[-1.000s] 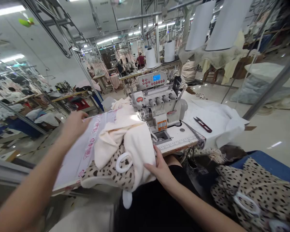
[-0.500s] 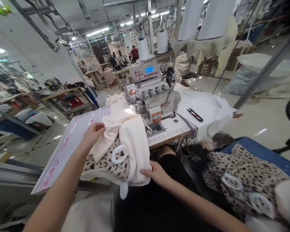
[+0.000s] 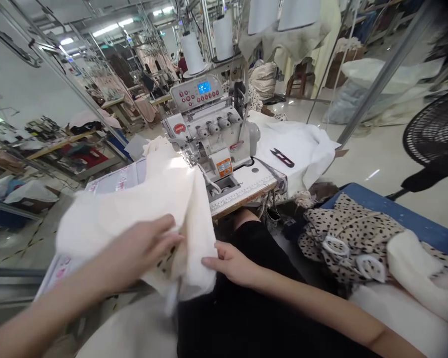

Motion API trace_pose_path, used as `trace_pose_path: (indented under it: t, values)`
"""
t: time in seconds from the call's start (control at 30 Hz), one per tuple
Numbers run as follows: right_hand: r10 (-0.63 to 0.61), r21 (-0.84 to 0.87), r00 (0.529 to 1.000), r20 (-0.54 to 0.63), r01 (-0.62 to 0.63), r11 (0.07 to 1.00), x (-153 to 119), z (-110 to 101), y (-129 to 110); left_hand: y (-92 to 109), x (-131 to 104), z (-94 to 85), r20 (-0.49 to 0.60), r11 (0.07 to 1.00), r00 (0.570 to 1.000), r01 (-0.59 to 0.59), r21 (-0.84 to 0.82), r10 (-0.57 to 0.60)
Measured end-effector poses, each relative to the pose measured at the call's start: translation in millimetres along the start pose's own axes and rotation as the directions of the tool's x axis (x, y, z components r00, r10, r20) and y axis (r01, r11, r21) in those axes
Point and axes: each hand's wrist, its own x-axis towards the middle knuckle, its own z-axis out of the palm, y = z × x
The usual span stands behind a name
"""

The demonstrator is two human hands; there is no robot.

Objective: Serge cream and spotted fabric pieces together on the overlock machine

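A cream fleece garment piece (image 3: pixel 127 199) lies across the left of the sewing table, its far end under the head of an overlock sewing machine (image 3: pixel 212 129). My right hand (image 3: pixel 231 263) pinches the near right edge of the fleece between thumb and fingers. Over the middle of the piece, my left hand (image 3: pixel 145 246) is slightly blurred, its fingers stretched out and apart beside a fold. Inside that fold a little black-spotted fabric (image 3: pixel 167 261) shows; most of it is covered by the fleece.
Thread snips (image 3: pixel 282 157) lie on white cloth (image 3: pixel 302 144) right of the machine. Spotted garments with white rings (image 3: pixel 351 228) are heaped on a blue surface (image 3: pixel 425 216) at the right. A black fan (image 3: pixel 433 129) stands beyond. Thread cones (image 3: pixel 193 54) rise behind the machine.
The fleece has been spread out to the left, covering the spotted fabric and white ring. My left hand has come off the upper fold and moved nearer the right hand, which still pinches the edge.
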Motion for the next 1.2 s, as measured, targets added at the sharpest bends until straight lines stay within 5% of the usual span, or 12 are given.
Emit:
trace_pose_path:
  t: [0.1, 0.23, 0.47, 0.7, 0.9, 1.2]
  values:
    - [-0.107, 0.004, 0.994, -0.001, 0.107, 0.994, -2, 11, -4, 9, -16, 42.0, 0.065, 0.985, 0.992, -0.113, 0.127, 0.105]
    - [-0.145, -0.082, 0.988, -0.053, 0.141, 0.987, -3, 11, -8, -3, -15, 69.0, -0.105, 0.977, 0.974, -0.192, 0.095, 0.202]
    - [-0.219, -0.213, 0.959, -0.178, 0.18, 0.96, 2, 17, -24, 2, -19, 71.7, -0.265, 0.879, 0.838, -0.453, 0.152, 0.477]
    - [-0.307, -0.47, 0.932, -0.194, 0.187, 0.863, 4, 16, -27, 9, -18, 75.8, -0.238, 0.885, 0.853, -0.446, 0.131, 0.465]
    - [-0.347, -0.654, 0.929, -0.126, 0.185, 0.733, -3, 12, -34, 10, -17, 76.1, -0.202, 0.827, 0.807, -0.509, 0.236, 0.555]
    - [-0.269, -0.611, 0.953, -0.143, 0.128, 0.781, -5, 13, -41, 1, -14, 81.6, -0.12, 0.752, 0.761, -0.582, 0.309, 0.638]
